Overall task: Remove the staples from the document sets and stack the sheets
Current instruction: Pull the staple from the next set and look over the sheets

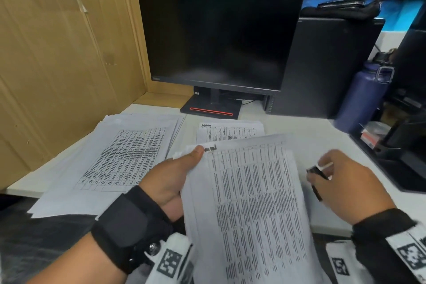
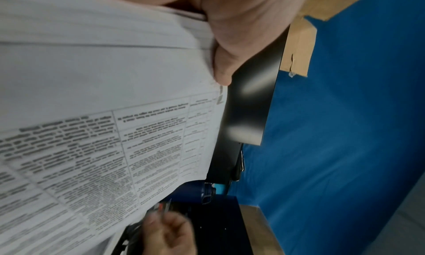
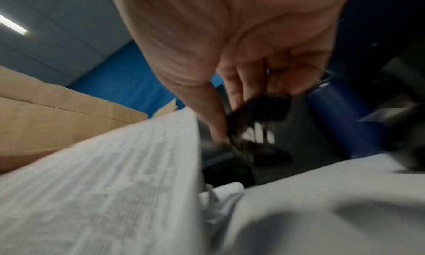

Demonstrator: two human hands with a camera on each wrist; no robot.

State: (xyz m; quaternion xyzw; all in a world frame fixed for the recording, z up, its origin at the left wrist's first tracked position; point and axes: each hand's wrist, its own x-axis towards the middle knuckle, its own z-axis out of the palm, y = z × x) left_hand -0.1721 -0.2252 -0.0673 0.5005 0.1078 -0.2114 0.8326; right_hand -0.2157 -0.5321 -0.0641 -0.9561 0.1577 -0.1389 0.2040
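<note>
Two hands are seen above the desk's near edge — a document set is pinched at its top-left corner by the left hand, a black staple remover gripped by the right hand. Light and floppy, the sheets are probably best held near that corner.
</note>
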